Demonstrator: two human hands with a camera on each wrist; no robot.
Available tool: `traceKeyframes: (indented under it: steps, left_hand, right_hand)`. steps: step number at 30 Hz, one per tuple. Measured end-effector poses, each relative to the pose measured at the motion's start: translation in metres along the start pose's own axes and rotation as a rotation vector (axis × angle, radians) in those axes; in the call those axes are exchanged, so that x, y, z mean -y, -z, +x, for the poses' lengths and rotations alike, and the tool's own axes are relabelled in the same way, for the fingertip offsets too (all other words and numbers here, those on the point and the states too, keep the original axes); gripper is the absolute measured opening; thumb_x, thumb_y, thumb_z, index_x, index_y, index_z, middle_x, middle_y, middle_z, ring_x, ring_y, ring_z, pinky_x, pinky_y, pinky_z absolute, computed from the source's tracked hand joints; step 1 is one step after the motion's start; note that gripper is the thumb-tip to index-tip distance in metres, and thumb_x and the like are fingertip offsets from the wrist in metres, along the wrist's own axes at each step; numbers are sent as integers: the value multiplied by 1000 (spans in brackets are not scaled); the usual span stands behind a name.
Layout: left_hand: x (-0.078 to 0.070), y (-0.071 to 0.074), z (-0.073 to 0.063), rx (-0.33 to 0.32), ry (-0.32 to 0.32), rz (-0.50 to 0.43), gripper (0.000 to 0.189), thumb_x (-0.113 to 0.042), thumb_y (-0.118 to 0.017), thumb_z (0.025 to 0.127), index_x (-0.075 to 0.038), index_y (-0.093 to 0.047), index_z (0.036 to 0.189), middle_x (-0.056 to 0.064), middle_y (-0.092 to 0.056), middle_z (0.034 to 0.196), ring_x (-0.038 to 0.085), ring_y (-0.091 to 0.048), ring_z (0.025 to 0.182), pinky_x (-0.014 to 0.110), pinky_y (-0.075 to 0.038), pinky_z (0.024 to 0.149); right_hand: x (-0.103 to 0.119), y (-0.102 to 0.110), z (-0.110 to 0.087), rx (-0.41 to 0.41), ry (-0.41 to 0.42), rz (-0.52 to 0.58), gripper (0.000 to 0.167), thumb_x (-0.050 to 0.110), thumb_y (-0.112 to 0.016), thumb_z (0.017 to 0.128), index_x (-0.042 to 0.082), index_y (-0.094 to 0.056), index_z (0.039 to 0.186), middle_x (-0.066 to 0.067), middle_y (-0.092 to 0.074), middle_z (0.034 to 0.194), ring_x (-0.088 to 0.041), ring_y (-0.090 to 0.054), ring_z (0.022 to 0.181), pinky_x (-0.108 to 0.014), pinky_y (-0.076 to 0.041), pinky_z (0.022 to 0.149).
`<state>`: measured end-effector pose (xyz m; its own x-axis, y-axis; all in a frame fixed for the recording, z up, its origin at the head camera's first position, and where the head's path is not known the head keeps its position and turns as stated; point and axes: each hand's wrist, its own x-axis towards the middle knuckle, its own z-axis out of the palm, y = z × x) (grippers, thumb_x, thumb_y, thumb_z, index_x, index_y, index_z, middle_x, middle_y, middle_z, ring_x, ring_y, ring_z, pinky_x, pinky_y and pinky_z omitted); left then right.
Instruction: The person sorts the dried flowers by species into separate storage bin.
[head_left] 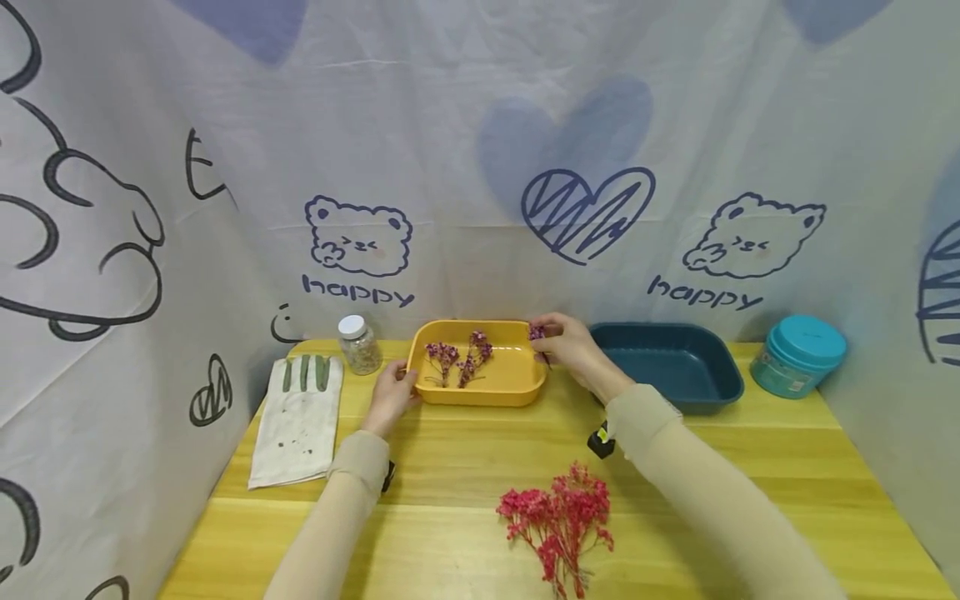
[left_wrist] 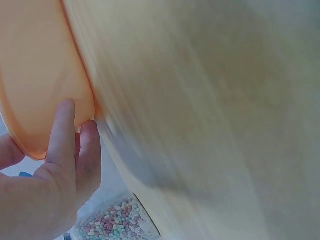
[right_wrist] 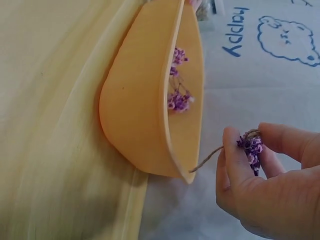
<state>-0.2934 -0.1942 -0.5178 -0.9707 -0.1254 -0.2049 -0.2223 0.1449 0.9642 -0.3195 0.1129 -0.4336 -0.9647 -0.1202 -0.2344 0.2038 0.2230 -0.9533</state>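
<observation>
A yellow tray [head_left: 480, 399] stands at the back of the wooden table, with small purple dried flower sprigs [head_left: 480, 343] lying inside. My left hand [head_left: 390, 398] holds its left end; in the left wrist view the fingers [left_wrist: 64, 132] lie along the outer wall and the thumb is at the rim. Over the tray's right end, my right hand [head_left: 576, 346] pinches another purple dried flower sprig [right_wrist: 252, 150] between thumb and fingers. Its thin brown stem reaches to the tray's rim in the right wrist view.
A dark blue tray [head_left: 667, 408] stands right of the yellow one, beside a turquoise-lidded tub [head_left: 798, 357]. At left are a white-capped jar [head_left: 362, 348] and a whitish glove [head_left: 296, 429]. Red dried flowers [head_left: 561, 521] lie near the front. A printed curtain [head_left: 450, 167] hangs behind.
</observation>
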Motion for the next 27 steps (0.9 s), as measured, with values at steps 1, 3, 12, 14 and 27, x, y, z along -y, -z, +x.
traceKeyframes:
  steps: [1,3,12,14,27]
  left_hand:
    - [0,0,0,0,-6,-2,45,-13,-44,113,6,-42,153,29,-50,138,39,-62,122,50,-60,107]
    - [2,2,0,-5,-34,-8,44,-13,-47,112,7,-44,151,28,-53,131,35,-65,114,46,-63,101]
    - [-1,1,1,-6,-8,3,45,-11,-43,113,7,-40,155,29,-49,139,41,-60,125,51,-59,109]
    - [-2,0,1,-4,-13,6,45,-11,-43,113,7,-41,154,29,-49,138,41,-60,124,50,-60,107]
    - [1,-1,-1,-23,-8,-7,44,-11,-43,113,6,-42,154,28,-50,137,38,-61,121,51,-59,108]
  right_hand:
    - [0,-1,3,-6,-3,2,46,-2,-65,101,3,-57,146,-19,-58,134,-27,-62,104,-39,-64,95]
    - [-1,-5,9,-16,-5,1,46,-3,-65,100,2,-57,145,-18,-59,130,-27,-63,101,-38,-65,93]
    - [-11,-30,29,-77,98,-191,37,-6,-70,94,-1,-64,130,-22,-64,126,-24,-63,95,-29,-61,76]
    - [-14,-36,31,-95,119,-266,36,-5,-71,93,-2,-65,129,-23,-64,130,-28,-62,106,-32,-60,84]
    - [-24,-59,31,-99,132,-417,44,-12,-69,87,1,-67,130,-20,-67,129,-27,-62,107,-25,-52,71]
